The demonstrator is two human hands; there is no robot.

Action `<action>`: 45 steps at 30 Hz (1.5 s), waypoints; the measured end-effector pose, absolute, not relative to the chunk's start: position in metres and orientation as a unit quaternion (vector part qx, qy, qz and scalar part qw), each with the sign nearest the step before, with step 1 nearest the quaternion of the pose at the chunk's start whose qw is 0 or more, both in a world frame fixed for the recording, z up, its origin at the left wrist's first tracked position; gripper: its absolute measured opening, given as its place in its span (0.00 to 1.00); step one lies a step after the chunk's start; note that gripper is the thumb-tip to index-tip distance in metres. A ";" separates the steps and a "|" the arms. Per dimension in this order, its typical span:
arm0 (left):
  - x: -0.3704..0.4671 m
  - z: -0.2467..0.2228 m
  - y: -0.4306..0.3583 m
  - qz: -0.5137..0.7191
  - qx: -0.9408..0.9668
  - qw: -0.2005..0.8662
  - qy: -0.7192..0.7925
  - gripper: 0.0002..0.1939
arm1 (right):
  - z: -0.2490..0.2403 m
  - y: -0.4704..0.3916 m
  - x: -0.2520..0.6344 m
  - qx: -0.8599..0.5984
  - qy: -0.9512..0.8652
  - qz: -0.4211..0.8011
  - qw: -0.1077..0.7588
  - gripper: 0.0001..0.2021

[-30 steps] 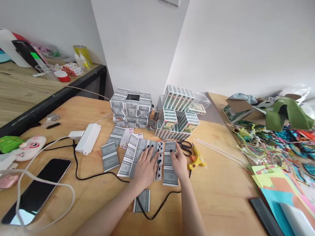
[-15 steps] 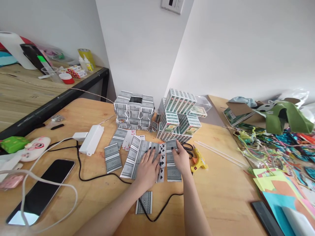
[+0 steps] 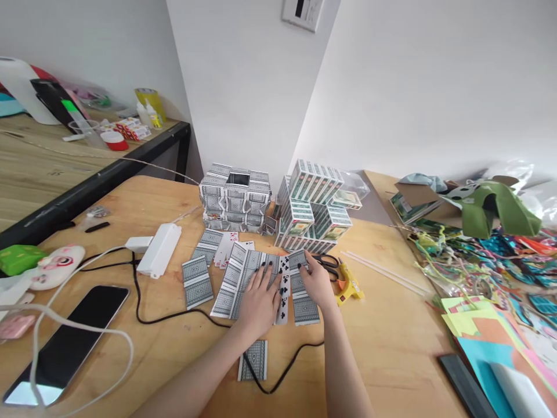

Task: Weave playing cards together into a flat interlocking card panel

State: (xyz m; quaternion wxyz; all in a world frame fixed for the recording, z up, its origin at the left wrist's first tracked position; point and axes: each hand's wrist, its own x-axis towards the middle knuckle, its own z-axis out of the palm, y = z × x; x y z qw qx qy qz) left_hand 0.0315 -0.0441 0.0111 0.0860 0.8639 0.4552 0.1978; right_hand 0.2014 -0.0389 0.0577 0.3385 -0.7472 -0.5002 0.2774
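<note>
My left hand [image 3: 260,293] lies flat with its fingers spread on a panel of joined playing cards [image 3: 228,284], patterned backs up. Along the panel's right side a row of club faces [image 3: 284,290] shows. My right hand [image 3: 317,281] grips the right edge of a separate strip of playing cards [image 3: 307,312], thumb on top; the fingers beneath are partly hidden. That strip lies slightly tilted beside the club faces. Behind the hands stands a box-like structure built of folded cards [image 3: 235,200]. Another joined card piece [image 3: 198,281] and a single card [image 3: 253,361] lie nearby.
Stacked card boxes [image 3: 300,217] stand behind my right hand, with black-handled scissors [image 3: 328,264] and a yellow glue gun [image 3: 348,285] to its right. A black cable [image 3: 174,316] crosses the table near a phone [image 3: 69,342] and a white power strip [image 3: 160,251]. Craft materials [image 3: 483,278] crowd the right.
The strip of cards under my right hand has tilted, its top shifting left toward the club faces. My left hand stays on the panel. The whole view has shifted slightly.
</note>
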 end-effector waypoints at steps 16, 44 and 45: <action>0.030 0.016 -0.044 0.204 0.866 0.094 0.446 0.22 | 0.051 -0.038 0.200 -0.750 -0.466 0.276 0.380 0.25; 0.029 0.014 -0.043 0.190 0.879 0.100 0.426 0.22 | 0.047 -0.041 0.193 -0.787 -0.486 0.184 0.332 0.24; 0.029 0.014 -0.043 0.191 0.879 0.099 0.427 0.22 | 0.046 -0.041 0.194 -0.786 -0.485 0.186 0.335 0.24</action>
